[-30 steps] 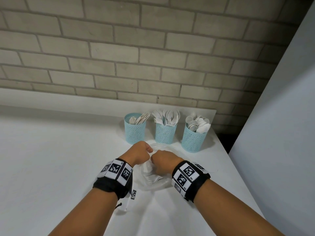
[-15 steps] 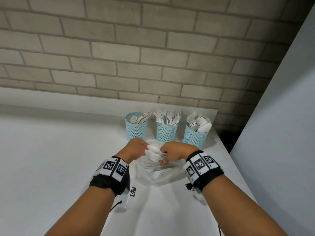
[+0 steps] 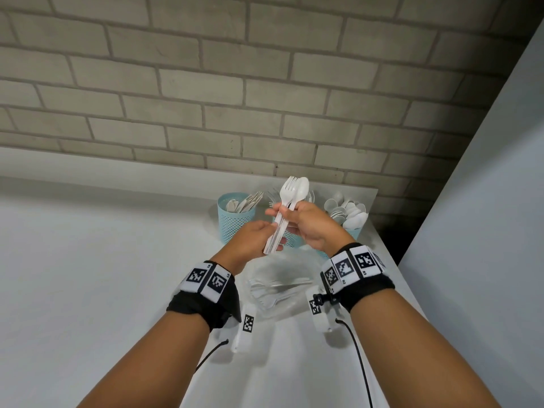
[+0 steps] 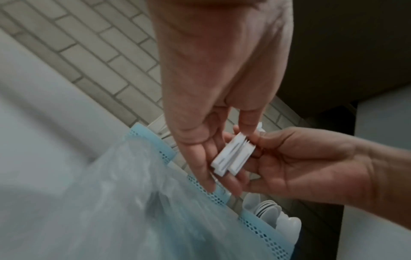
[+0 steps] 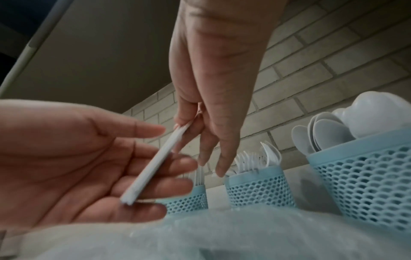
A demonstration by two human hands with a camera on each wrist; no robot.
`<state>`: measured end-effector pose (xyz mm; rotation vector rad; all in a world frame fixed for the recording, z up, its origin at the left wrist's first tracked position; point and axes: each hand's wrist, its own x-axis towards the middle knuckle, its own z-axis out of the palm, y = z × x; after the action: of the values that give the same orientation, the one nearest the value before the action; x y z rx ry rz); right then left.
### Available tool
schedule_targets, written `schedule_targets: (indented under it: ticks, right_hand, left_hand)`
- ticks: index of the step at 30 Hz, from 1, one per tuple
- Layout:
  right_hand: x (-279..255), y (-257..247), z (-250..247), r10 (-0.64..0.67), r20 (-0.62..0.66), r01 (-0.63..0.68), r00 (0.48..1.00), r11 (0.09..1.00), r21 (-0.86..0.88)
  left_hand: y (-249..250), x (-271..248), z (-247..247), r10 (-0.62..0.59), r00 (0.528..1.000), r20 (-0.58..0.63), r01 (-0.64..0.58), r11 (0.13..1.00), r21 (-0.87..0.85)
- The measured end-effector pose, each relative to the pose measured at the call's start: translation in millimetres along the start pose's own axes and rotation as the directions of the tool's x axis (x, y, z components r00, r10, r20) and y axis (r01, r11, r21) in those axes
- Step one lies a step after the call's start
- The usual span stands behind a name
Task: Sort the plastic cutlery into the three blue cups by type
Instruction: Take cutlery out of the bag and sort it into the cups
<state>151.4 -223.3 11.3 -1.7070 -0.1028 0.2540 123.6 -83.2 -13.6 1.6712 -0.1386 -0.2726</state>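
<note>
A bundle of white plastic cutlery [image 3: 294, 189] is held up in front of the three blue mesh cups, with a fork head and a spoon head at its top. My right hand [image 3: 290, 212] pinches the bundle [image 5: 155, 163] at mid-handle between thumb and fingers. My left hand [image 3: 272, 240] lies under the handle ends [image 4: 231, 158] with straight fingers. The left cup [image 3: 235, 219] holds knives. The middle cup [image 3: 290, 240], mostly hidden by my hands, holds forks. The right cup [image 3: 350, 219] holds spoons.
A clear plastic bag [image 3: 276, 290] with more white cutlery lies on the white table [image 3: 88, 275] below my wrists. A brick wall stands just behind the cups. The table's right edge [image 3: 391, 260] runs close to the spoon cup, beside a grey panel.
Both hands have come up out of the bag on the table. They now hold a bundle of cutlery raised in front of the cups.
</note>
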Motion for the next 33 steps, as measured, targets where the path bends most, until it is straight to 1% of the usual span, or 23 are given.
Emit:
schedule_targets:
  ticks: [1,2,4,7,8,10,13,17,20,21,23,25,26,28,30,31,33]
  right_hand:
    - [2,2,2,0.006,-0.002,-0.006,1.0,1.0,-0.02]
    - [3,3,3,0.01,-0.001,-0.01,1.0,0.999,-0.031]
    - [3,7,5,0.023,0.0,-0.023,1.0,0.999,-0.031]
    - [3,10,7,0.048,-0.002,-0.048,0.999,0.999,-0.012]
    - [3,10,7,0.055,-0.001,-0.055,0.998,0.998,0.013]
    - [2,8,7,0.061,-0.015,-0.059,0.998,0.991,0.118]
    - [1,4,5,0.056,-0.083,-0.028,0.995,0.954,0.3]
    - [5,7,2,0.016,-0.166,0.052,0.986,0.916,0.397]
    - [6,9,-2,-0.008,-0.237,0.098,0.971,0.924,0.369]
    - [6,8,-3,-0.008,-0.26,0.095,0.966,0.941,0.324]
    - [3,5,-7,-0.023,-0.32,0.082,0.947,0.982,0.172]
    - [4,-3,-16,-0.08,-0.432,0.123,0.898,0.99,0.071]
    - [3,-9,-23,-0.106,-0.502,0.165,0.858,0.984,0.073]
    - [4,-21,-41,-0.157,-0.661,0.27,0.734,0.96,0.072]
    - [2,-31,-58,-0.247,-0.773,0.38,0.585,0.925,-0.009]
    - [0,-34,-64,-0.296,-0.803,0.422,0.518,0.905,-0.061]
    - [-6,-38,-73,-0.376,-0.827,0.438,0.417,0.881,-0.18]
  left_hand:
    - [0,-1,1,0.006,0.999,0.044,-0.004,0.999,-0.048]
    - [0,-2,2,0.02,0.998,0.064,-0.015,0.997,-0.081]
    - [-2,-1,3,0.035,0.998,0.061,-0.027,0.992,-0.121]
    - [-6,0,4,0.002,0.999,0.045,0.006,0.983,-0.186]
    - [-8,0,5,-0.016,0.999,0.048,0.026,0.976,-0.218]
    - [-9,0,4,-0.05,0.998,0.045,0.06,0.96,-0.273]
    - [-11,1,2,-0.08,0.996,0.037,0.088,0.944,-0.318]
    - [-12,3,0,-0.083,0.995,0.047,0.094,0.94,-0.327]
    - [-11,3,2,-0.081,0.996,0.046,0.092,0.944,-0.318]
    - [-11,3,2,-0.083,0.996,0.04,0.091,0.949,-0.303]
    - [-10,4,5,-0.087,0.996,0.025,0.091,0.961,-0.263]
    - [-9,4,7,-0.087,0.996,0.019,0.089,0.968,-0.235]
    - [-9,4,8,-0.085,0.996,0.015,0.086,0.97,-0.226]
    - [-8,4,10,-0.08,0.997,0.005,0.079,0.977,-0.199]
    - [-7,4,11,-0.073,0.997,0.001,0.072,0.982,-0.176]
    - [-7,5,12,-0.069,0.998,0.002,0.068,0.983,-0.172]
    - [-7,6,13,-0.058,0.998,0.005,0.058,0.985,-0.162]
